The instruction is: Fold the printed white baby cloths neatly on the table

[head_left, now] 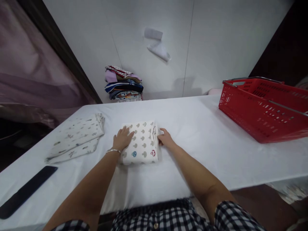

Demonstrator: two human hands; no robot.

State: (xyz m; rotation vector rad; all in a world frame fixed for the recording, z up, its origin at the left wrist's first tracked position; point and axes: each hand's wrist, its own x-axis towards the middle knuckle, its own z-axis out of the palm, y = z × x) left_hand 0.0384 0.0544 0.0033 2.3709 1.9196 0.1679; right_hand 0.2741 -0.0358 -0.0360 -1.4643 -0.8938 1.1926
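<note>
Centre frame, your left hand [123, 138] lies flat, fingers loosely spread, hiding part of a folded cloth [143, 141]. Your right hand [165, 138] touches its right edge, some fingers hidden; whether they pinch, I cannot tell. The cloth is a soft white, mushroom-printed rectangle. At right, a perforated red plastic basket [261, 120] is cut off.

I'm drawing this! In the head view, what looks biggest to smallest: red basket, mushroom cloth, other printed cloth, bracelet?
1. Red basket
2. Mushroom cloth and other printed cloth: too alike to rank
3. Bracelet
</note>
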